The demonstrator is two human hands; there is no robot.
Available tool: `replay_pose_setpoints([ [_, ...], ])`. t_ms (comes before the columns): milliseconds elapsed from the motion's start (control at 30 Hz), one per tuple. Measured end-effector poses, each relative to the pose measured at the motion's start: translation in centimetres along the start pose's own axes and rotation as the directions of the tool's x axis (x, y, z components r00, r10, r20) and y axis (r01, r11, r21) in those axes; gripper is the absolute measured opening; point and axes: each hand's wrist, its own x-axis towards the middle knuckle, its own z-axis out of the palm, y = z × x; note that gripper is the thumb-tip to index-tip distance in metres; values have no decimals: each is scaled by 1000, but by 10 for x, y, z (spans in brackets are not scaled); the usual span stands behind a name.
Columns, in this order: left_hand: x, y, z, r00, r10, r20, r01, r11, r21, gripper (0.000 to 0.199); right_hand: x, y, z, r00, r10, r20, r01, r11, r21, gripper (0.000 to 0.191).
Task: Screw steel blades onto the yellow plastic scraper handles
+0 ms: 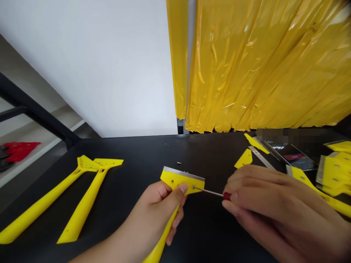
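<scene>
My left hand is wrapped round a yellow scraper, its thumb pressed on the head. A metal blade edge runs along the top of that head. Closed on the red handle of a screwdriver, my right hand hides most of the handle. The screwdriver's tip touches a screw at the right side of the scraper head. To the left of that screw is a hole with nothing in it. A small loose screw lies on the black table just beyond the scraper.
Two yellow scraper handles lie at the left of the black table. Yellow plates, a metal strip, a dark flat package and several scrapers lie at the right. Yellow plastic sheeting hangs behind.
</scene>
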Motion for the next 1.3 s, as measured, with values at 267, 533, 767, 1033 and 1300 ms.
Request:
replay_pose_setpoints([
  [267,0,6,-2,991,80,-107,-58,980,190,51,3,-7,7,998,47,-39,-58,944,-325,4],
  [533,2,5,-4,987,92,-134,-61,974,220,51,7,-7,11,997,74,-33,-81,902,-424,11],
  [767,1,7,-4,985,103,-137,-68,969,239,50,3,-7,12,998,66,-18,-67,884,-463,18],
  [1033,2,7,-5,982,111,-154,-68,964,257,51,4,-10,14,994,109,-22,-107,883,-458,17],
  [1300,4,6,-8,980,116,-163,-71,962,263,54,2,-7,16,991,131,-10,-122,889,-441,16],
])
